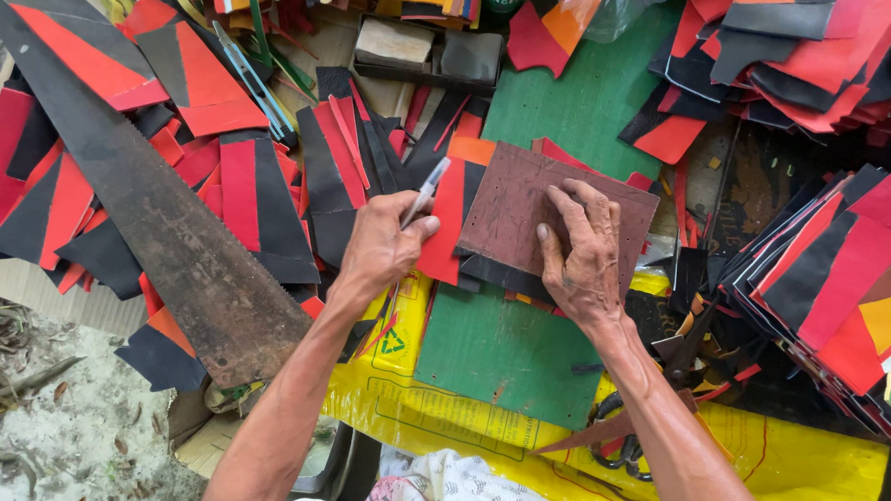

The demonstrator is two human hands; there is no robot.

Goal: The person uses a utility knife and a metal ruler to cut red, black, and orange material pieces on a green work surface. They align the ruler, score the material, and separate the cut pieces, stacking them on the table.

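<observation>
My left hand (381,248) grips a silver pen (425,192), tip pointing up toward the left edge of a brown template board (513,198). My right hand (584,252) presses flat on that board, fingers spread. The board lies on a red and black piece (449,221) of sheet material, over a green cutting mat (506,348).
A long rusty hand saw (157,208) lies diagonally at left over scattered red and black cut pieces (258,187). Stacks of cut pieces (845,278) sit at right and at the top right (805,56). Scissors (649,410) lie on yellow plastic sheeting (817,467). A small dark tray (429,51) sits at top.
</observation>
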